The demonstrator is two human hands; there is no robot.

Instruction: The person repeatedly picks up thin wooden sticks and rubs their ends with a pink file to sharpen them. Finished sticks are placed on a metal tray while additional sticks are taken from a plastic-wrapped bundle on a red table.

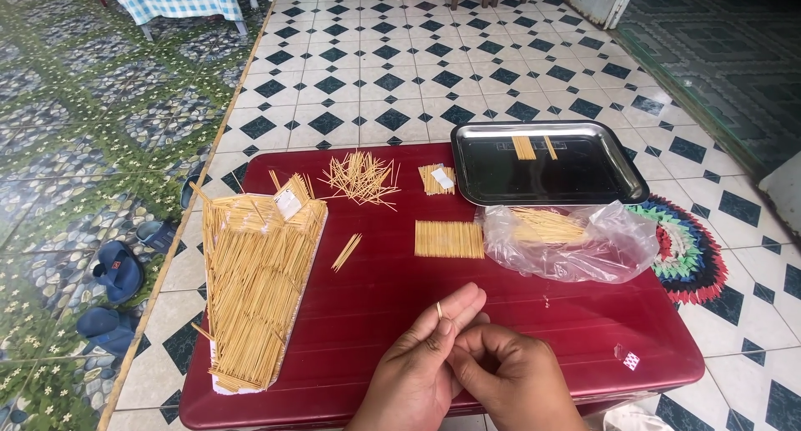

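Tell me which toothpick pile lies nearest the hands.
The neat rectangular bundle mid-table, just left of the plastic bag; the other piles lie farther off.

Beyond the hands [467, 364], the glossy dark-red plastic table [517, 314] carries matt pale wooden toothpicks [254, 289], a polished metal tray [546, 164] and a crinkled clear plastic bag [576, 243].

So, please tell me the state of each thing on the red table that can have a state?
Metal tray: upright, nearly bare, few sticks inside.
Plastic bag: open, crumpled, sticks inside.
Neat stick bundle: aligned, flat.
Big stick heap: piled loosely.
Left hand: pinching a small band.
Right hand: fingers curled, touching left hand.
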